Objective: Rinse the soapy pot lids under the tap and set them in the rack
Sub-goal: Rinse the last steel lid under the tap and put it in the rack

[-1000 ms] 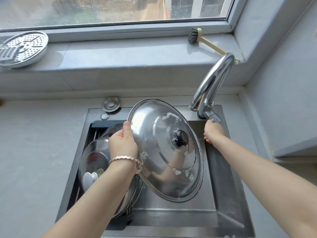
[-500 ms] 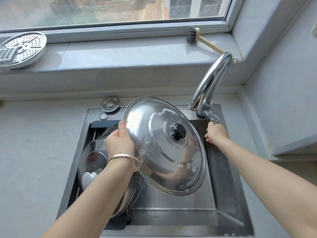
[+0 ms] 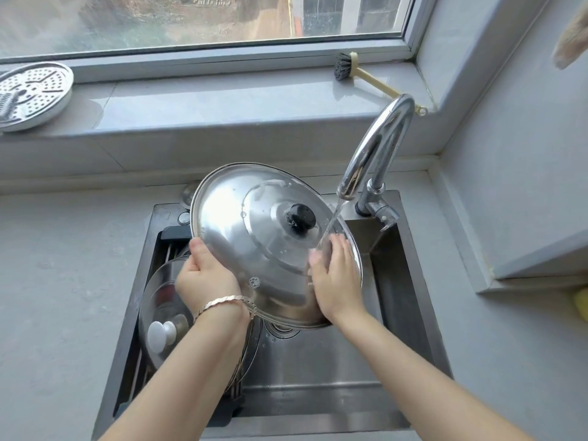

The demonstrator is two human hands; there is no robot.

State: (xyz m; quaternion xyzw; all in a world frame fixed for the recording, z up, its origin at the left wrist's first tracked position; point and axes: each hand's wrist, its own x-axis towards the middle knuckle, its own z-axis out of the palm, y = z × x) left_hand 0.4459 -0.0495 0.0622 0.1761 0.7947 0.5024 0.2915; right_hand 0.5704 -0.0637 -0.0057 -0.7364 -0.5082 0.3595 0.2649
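A large steel pot lid (image 3: 254,230) with a black knob (image 3: 300,218) is held tilted over the sink. My left hand (image 3: 205,275) grips its left rim, thumb on top. My right hand (image 3: 334,275) lies flat on the lid's right side with straight fingers. Water runs from the chrome tap (image 3: 372,154) onto the lid just above my right fingers. A few soap bubbles cling to the lid's lower part. In the rack (image 3: 171,249) at the sink's left stands a glass lid (image 3: 165,300) with a white knob, with more lids behind it.
The steel sink (image 3: 318,370) is set in a grey counter. The tap lever (image 3: 383,214) sticks out at the sink's back right. On the window sill lie a perforated steamer plate (image 3: 31,93) at left and a dish brush (image 3: 353,71) at right.
My right hand left the tap lever and came onto the lid. Water now runs. The lid has risen and shifted toward the tap.
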